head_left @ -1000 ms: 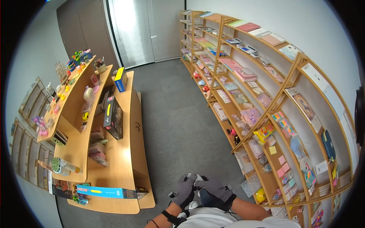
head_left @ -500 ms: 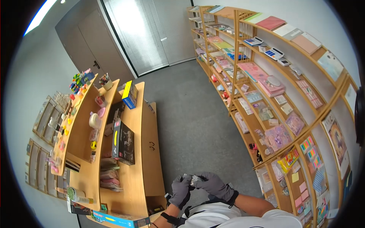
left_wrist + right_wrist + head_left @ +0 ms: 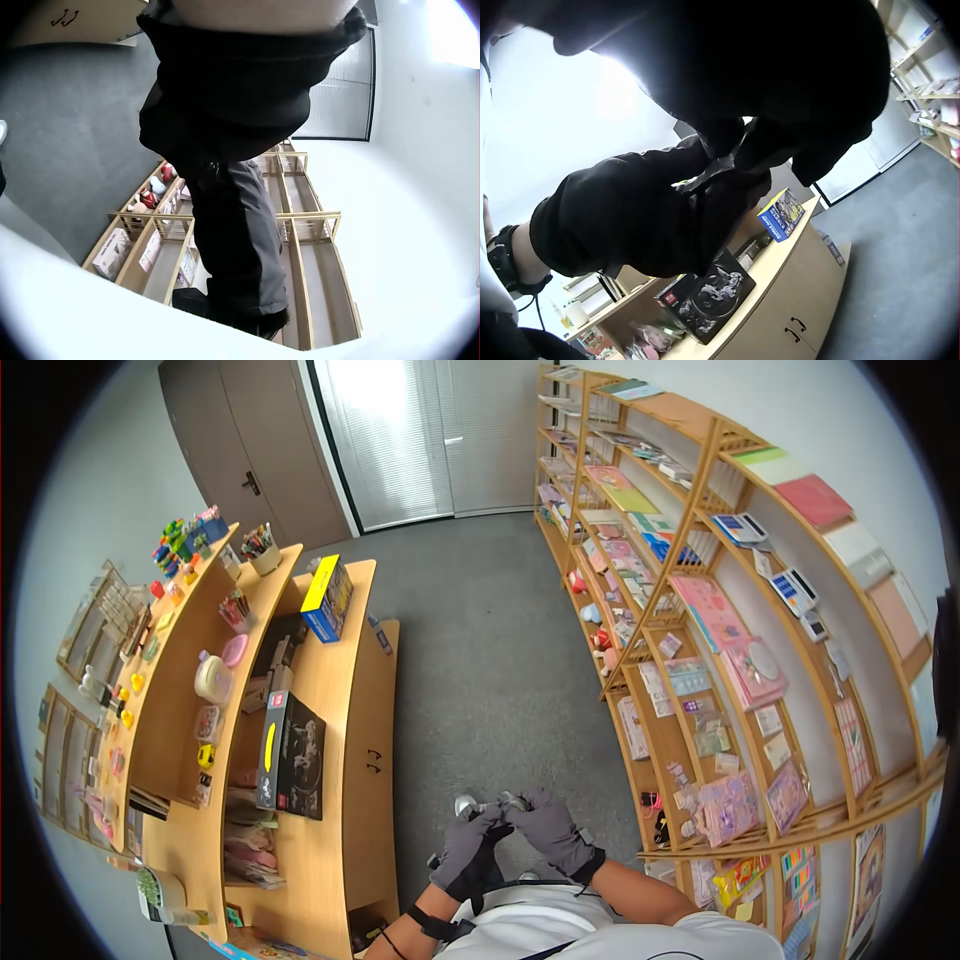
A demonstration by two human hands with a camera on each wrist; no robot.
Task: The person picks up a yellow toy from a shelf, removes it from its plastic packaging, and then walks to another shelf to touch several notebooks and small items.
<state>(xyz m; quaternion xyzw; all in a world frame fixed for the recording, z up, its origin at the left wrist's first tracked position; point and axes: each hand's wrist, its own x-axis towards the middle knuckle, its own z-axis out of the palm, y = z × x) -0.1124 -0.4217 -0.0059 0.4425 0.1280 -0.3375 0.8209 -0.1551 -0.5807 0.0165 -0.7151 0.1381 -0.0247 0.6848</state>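
Note:
Both hands wear dark grey gloves and meet in front of the white shirt. My left hand [image 3: 470,850] and my right hand [image 3: 552,832] pinch a small, shiny, translucent piece [image 3: 714,171] that looks like thin crinkled wrapping. It stretches between the fingertips in the right wrist view; most of it is hidden by the gloves, and I cannot tell its exact kind. In the left wrist view the dark gloves [image 3: 240,232] cover the held piece.
To the left stands a tiered wooden display [image 3: 340,760] with a black model box [image 3: 292,755], a blue-and-yellow box [image 3: 327,600] and small toys. Wooden shelves [image 3: 655,595] with stationery line the right wall. Grey floor [image 3: 470,630] runs between them to a door [image 3: 245,450].
The head view has shifted, bringing the right shelves closer and lower. The hands stay together on the small piece, which shows less now than half a second ago.

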